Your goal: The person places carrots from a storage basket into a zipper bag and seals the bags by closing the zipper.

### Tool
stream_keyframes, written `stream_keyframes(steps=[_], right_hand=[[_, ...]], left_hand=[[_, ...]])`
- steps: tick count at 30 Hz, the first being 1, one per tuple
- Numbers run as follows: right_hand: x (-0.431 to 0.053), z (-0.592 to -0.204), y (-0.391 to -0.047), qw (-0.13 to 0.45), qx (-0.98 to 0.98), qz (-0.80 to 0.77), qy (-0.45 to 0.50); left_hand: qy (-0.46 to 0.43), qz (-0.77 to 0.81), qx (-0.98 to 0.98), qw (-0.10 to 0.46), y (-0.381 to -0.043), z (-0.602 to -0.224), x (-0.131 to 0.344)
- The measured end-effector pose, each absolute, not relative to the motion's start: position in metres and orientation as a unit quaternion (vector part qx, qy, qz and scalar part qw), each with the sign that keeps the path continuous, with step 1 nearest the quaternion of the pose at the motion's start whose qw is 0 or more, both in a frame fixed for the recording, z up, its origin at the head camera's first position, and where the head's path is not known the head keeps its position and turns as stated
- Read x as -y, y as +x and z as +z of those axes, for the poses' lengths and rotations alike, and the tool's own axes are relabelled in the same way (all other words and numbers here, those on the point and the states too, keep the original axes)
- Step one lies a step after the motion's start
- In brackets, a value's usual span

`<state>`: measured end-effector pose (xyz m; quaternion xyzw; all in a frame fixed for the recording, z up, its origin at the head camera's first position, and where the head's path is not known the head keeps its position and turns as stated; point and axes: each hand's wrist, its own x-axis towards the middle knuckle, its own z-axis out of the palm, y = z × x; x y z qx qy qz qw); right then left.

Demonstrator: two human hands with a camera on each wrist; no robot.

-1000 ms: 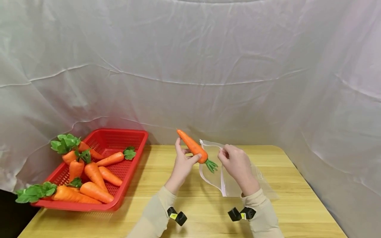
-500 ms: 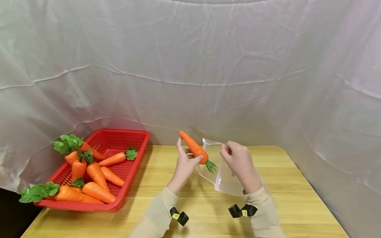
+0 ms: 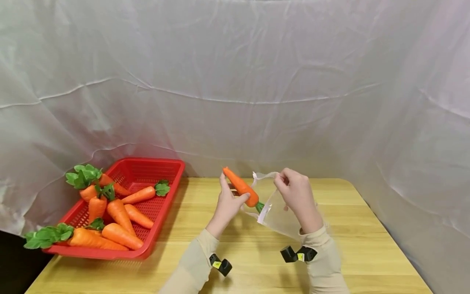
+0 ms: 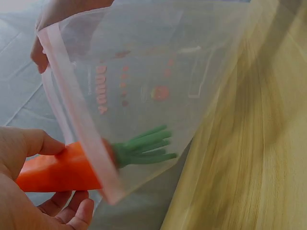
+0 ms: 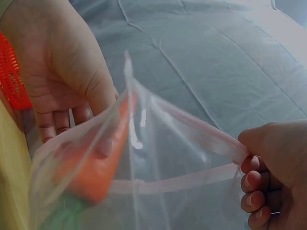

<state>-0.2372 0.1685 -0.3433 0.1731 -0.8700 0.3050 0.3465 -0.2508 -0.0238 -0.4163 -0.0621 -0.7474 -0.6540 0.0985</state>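
Note:
My left hand (image 3: 226,208) grips an orange carrot (image 3: 240,185) between thumb and fingers, its tip pointing up and away to the left. The carrot's short green stems (image 4: 146,147) show through the clear zip bag (image 4: 144,62) in the left wrist view, so the stem end lies inside the bag's mouth. With thumb and fingertips my right hand (image 3: 295,194) pinches the rim of the bag's mouth, holding it up and apart. The pinch shows at the pinkish zip strip (image 5: 206,136) in the right wrist view. Red print marks the bag's side.
A red plastic basket (image 3: 161,220) stands at the left of the wooden table (image 3: 257,265), holding several carrots (image 3: 119,216) with green tops, some overhanging its left rim. Grey cloth (image 3: 235,81) hangs behind the table.
The bag's mouth has shifted left and now surrounds the carrot's stem end, which was outside it before. The carrot has dipped slightly and moved a little right. The basket's carrots look unchanged.

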Motion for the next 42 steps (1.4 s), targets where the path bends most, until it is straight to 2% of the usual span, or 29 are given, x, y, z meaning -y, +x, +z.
stream_keyframes(steps=[7,20,35,42], right_hand=[[-0.1715,-0.3434,-0.2382,0.347,0.869,0.314,0.161],[-0.1724,-0.3437,-0.2376,0.341,0.869,0.323,0.157],[-0.1723,-0.3449,-0.2378,0.358,0.858,0.330,0.164],[-0.1731,-0.3440,-0.2366,0.377,0.846,0.343,0.158]], left_hand=[[-0.053,-0.663,0.741,0.099,-0.2516,-0.4146,0.0257],[-0.051,-0.687,0.707,0.161,-0.2508,-0.4132,0.0258],[-0.059,-0.685,0.711,0.147,-0.2496,-0.4120,0.0254],[-0.104,-0.658,0.732,0.143,-0.2488,-0.4102,0.0266]])
